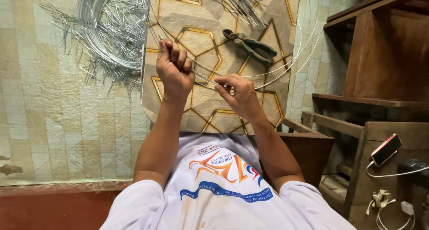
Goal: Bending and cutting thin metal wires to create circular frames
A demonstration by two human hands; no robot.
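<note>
My left hand (173, 69) is closed in a fist around thin silver wire (268, 73) that loops out to the right over a patterned board (201, 38). My right hand (239, 94) pinches the same wire just beside the left fist, fingertips together. Both hands hover above the board's near half. A pair of green-handled pliers (251, 47) lies on the board beyond my right hand, untouched.
A large coil of cut wire pieces (107, 29) lies on the tiled floor at the upper left. More wire ends (241, 2) fan out at the board's top. Wooden shelves (380, 56) stand to the right, with a phone (386, 149) and white cables (393, 207) on a lower ledge.
</note>
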